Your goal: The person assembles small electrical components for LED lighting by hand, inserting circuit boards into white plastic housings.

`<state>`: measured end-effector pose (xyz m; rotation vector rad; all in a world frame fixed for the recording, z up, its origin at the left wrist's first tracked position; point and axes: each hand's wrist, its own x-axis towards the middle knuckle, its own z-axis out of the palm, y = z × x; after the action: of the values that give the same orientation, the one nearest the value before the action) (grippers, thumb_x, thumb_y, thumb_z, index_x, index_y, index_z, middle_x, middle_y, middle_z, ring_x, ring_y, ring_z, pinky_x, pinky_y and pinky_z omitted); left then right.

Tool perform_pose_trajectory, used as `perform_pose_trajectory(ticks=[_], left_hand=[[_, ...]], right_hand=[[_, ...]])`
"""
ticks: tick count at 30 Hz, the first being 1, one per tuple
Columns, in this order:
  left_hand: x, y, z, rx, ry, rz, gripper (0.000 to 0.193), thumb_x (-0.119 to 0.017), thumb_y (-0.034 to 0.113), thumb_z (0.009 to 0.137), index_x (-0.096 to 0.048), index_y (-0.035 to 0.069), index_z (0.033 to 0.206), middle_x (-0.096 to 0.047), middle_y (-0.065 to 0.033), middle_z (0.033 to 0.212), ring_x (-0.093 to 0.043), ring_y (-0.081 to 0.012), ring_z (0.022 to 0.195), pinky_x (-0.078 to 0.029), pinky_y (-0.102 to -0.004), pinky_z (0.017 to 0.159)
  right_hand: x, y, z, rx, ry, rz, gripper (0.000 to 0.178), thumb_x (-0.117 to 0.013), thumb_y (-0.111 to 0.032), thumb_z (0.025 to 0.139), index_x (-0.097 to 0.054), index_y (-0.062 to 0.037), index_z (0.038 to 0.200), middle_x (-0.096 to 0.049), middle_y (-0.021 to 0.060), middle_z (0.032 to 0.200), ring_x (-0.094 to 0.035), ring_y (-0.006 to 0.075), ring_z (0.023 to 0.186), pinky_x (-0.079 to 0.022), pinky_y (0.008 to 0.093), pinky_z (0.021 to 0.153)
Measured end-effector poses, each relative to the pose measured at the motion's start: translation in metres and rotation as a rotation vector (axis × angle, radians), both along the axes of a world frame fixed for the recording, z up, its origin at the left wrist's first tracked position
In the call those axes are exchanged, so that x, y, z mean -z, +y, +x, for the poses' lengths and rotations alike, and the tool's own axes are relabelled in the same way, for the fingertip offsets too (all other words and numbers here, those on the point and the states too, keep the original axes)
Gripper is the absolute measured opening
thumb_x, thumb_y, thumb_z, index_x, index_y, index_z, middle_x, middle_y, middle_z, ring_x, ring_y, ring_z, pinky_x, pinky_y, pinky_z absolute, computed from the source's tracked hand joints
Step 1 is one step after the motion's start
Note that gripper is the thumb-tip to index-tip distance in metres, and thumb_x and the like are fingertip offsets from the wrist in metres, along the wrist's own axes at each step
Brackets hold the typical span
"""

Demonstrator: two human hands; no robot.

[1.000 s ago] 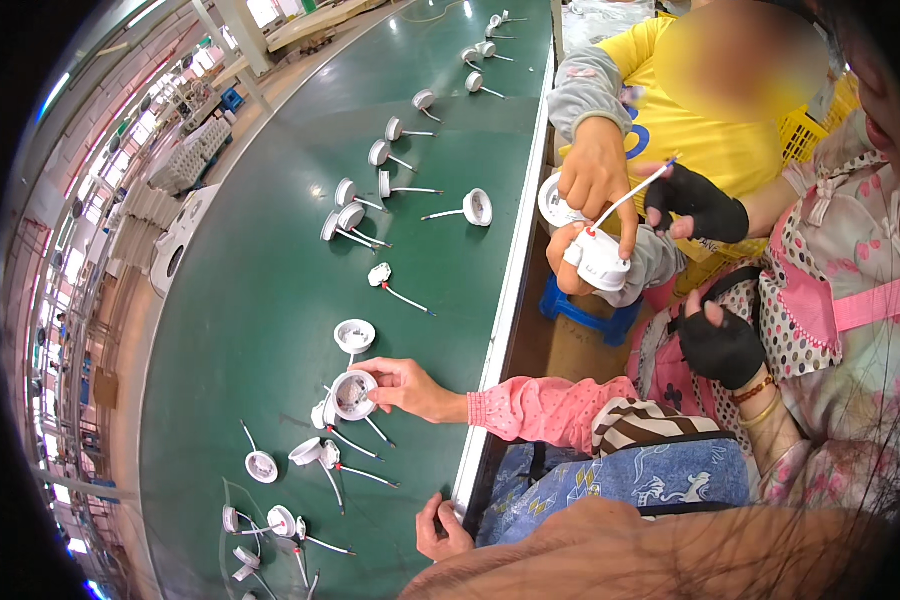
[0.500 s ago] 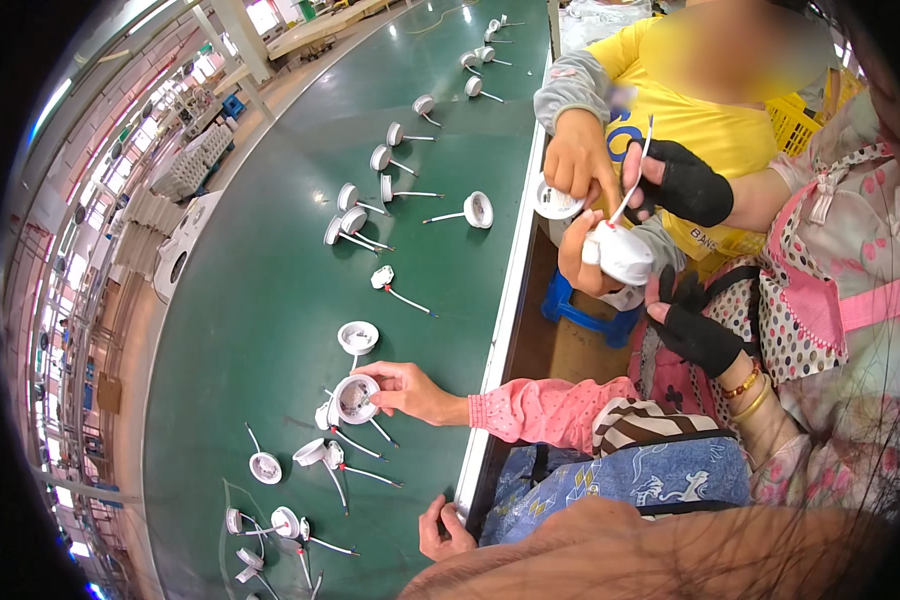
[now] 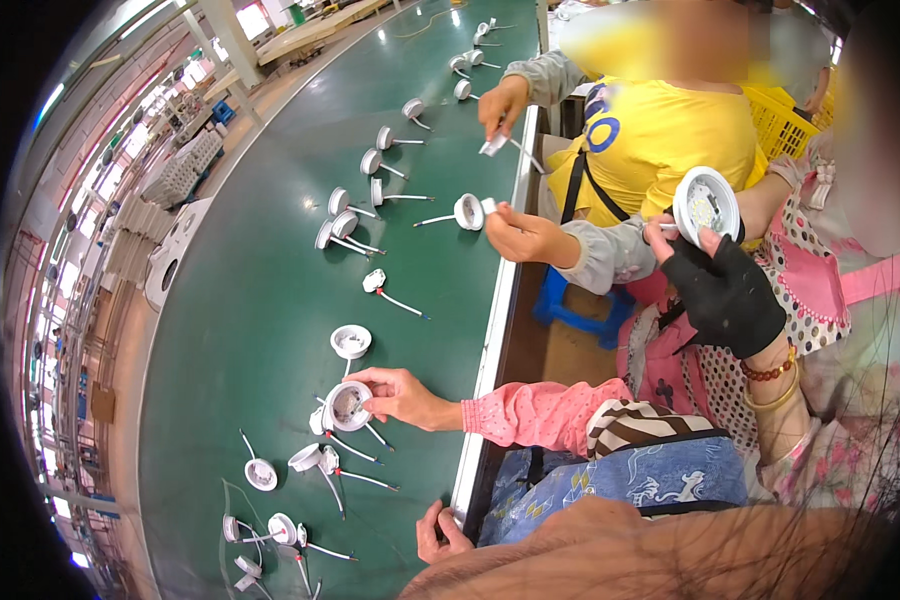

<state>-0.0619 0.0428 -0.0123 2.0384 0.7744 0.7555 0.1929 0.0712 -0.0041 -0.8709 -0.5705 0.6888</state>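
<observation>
The left hand (image 3: pixel 722 292), in a black fingerless glove with bead and metal bracelets at the wrist, is closed around the rim of a round white plastic lamp housing (image 3: pixel 705 205). It holds the housing up at the right of the scene, its open face turned toward the camera. The right hand is hidden behind the housing, so I cannot tell whether it is open or closed; only a bare forearm (image 3: pixel 770 195) shows there.

To the left, a long dark green conveyor belt (image 3: pixel 270 300) runs from near to far. Small round white lamp parts with thin wire leads (image 3: pixel 345 225) lie scattered on it, more of them in a cluster at the near end (image 3: pixel 315 458).

A co-worker's hand in a pink sleeve (image 3: pixel 395 395) reaches onto the belt and grips one white round housing (image 3: pixel 348 405). Farther along, a person in a yellow shirt with grey sleeves (image 3: pixel 670 130) holds another part (image 3: pixel 468 211) at the belt's edge, seated by a blue plastic stool (image 3: pixel 580 310).

The room is a factory hall. White stacked trays (image 3: pixel 175 175) stand at the far left, beyond the belt, and a yellow plastic crate (image 3: pixel 785 120) stands at the far right.
</observation>
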Motion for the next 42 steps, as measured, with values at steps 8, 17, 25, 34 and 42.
perform_pose_trajectory(ticks=[8, 17, 25, 34, 42], left_hand=[[0.002, -0.001, -0.003, 0.029, -0.052, -0.033, 0.018, -0.062, 0.003, 0.089, -0.073, -0.002, 0.103, -0.066, -0.012, 0.085, -0.062, -0.0211, 0.073, -0.051, -0.0325, 0.065], [0.016, 0.008, -0.016, 0.014, -0.029, -0.006, 0.017, -0.063, 0.002, 0.088, -0.073, -0.001, 0.103, -0.066, -0.0106, 0.083, -0.061, -0.0193, 0.069, -0.051, -0.0309, 0.064], [-0.012, -0.004, -0.002, -0.053, -0.074, -0.01, 0.014, -0.065, -0.001, 0.087, -0.074, 0.002, 0.097, -0.067, -0.0098, 0.077, -0.062, -0.0189, 0.066, -0.047, -0.0294, 0.059], [-0.003, -0.005, -0.008, -0.027, -0.075, -0.052, 0.014, -0.066, 0.001, 0.088, -0.074, 0.002, 0.099, -0.068, -0.0099, 0.079, -0.063, -0.0193, 0.067, -0.05, -0.0305, 0.063], [-0.008, 0.003, -0.011, -0.048, -0.079, -0.076, 0.015, -0.065, 0.001, 0.087, -0.074, 0.002, 0.099, -0.068, -0.0102, 0.08, -0.063, -0.0199, 0.067, -0.05, -0.0321, 0.063]], right_hand=[[0.0, -0.003, -0.001, 0.017, -0.017, 0.024, 0.042, -0.058, 0.005, 0.09, -0.059, 0.0005, 0.132, -0.066, 0.0022, 0.088, -0.056, 0.0079, 0.068, -0.044, 0.0237, 0.059], [-0.011, -0.001, -0.011, -0.05, 0.036, 0.03, 0.047, -0.059, 0.006, 0.09, -0.056, -0.0007, 0.136, -0.067, 0.0027, 0.095, -0.056, 0.0061, 0.071, -0.048, 0.0232, 0.062], [-0.034, -0.039, 0.032, 0.289, -0.007, 0.061, 0.044, -0.061, 0.008, 0.089, -0.058, 0.0041, 0.132, -0.064, 0.0037, 0.089, -0.057, 0.008, 0.069, -0.05, 0.0232, 0.06], [-0.051, -0.092, 0.143, 0.677, -0.316, -0.153, 0.045, -0.061, 0.01, 0.086, -0.058, 0.0066, 0.131, -0.069, 0.0076, 0.103, -0.061, 0.0083, 0.071, -0.047, 0.0231, 0.055], [-0.063, -0.115, 0.18, 0.722, -0.406, -0.015, 0.039, -0.059, 0.012, 0.089, -0.06, 0.0014, 0.126, -0.068, 0.0087, 0.107, -0.063, 0.0119, 0.076, -0.051, 0.0259, 0.062]])
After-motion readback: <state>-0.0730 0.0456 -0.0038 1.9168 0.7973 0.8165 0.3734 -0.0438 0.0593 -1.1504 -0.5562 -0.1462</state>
